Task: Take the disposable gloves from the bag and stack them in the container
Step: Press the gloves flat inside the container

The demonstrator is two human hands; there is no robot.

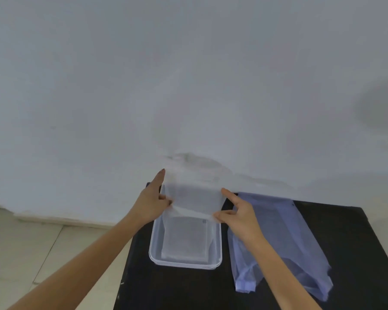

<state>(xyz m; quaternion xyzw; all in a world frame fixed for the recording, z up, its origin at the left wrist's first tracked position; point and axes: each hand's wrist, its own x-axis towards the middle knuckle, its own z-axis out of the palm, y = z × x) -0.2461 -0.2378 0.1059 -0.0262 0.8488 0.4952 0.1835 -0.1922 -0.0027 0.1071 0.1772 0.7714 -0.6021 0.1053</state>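
- The left hand [151,203] and the right hand [238,217] each pinched a side edge of a thin, translucent plastic disposable glove [194,198], probably to keep the limp film stretched flat.
- The glove hung above the far end of the clear rectangular plastic container [185,264], where a flat stack of gloves [184,242] already lay.
- The translucent bluish plastic bag [285,238] lay just right of the container on the black table [356,253], within easy reach.
- A small dark mark showed near the stack's corner; it was unreadable.
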